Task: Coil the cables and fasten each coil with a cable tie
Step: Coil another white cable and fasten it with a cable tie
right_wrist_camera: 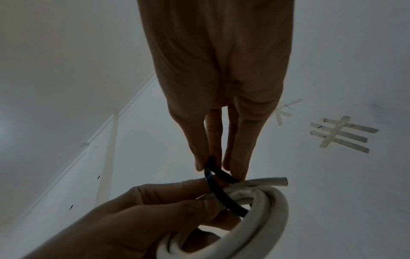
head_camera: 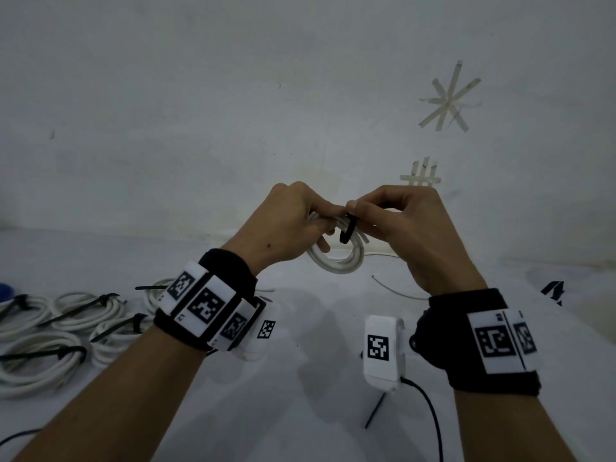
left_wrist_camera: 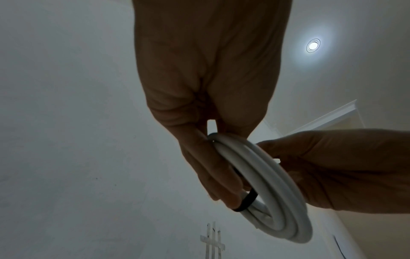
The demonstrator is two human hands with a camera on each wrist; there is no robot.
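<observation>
White cable coil [head_camera: 336, 258] is hanging in the air between both hands, above the white surface [head_camera: 316, 328], w/ several round turns of thick smooth cable lying side by side. 1 cut end is sticking out past the bundle at the top, seen in the right wrist view. A black cable tie [head_camera: 347, 230] is looping around the turns on the coil's upper part; it's thin, flat and glossy, arching up off the cable, not sitting snug on it.

Left hand [head_camera: 293, 221] is gripping the coil, fingers curled round the bundle just beside the tie. Right hand [head_camera: 400, 228] is pinching the top of the tie loop btwn thumb and fingertips, not touching much of the cable itself.

To the left on the surface, a group of finished white coils [head_camera: 50, 328] is lying close together, each w/ a black tie round it & a long tail poking out. A thin loose wire [head_camera: 396, 290] is lying near the right wrist. Both wrists are wearing black bands w/ white marker blocks. On the wall [head_camera: 200, 95] behind, 2 tape marks are showing: a star [head_camera: 450, 98] & a hash grid [head_camera: 421, 175].
</observation>
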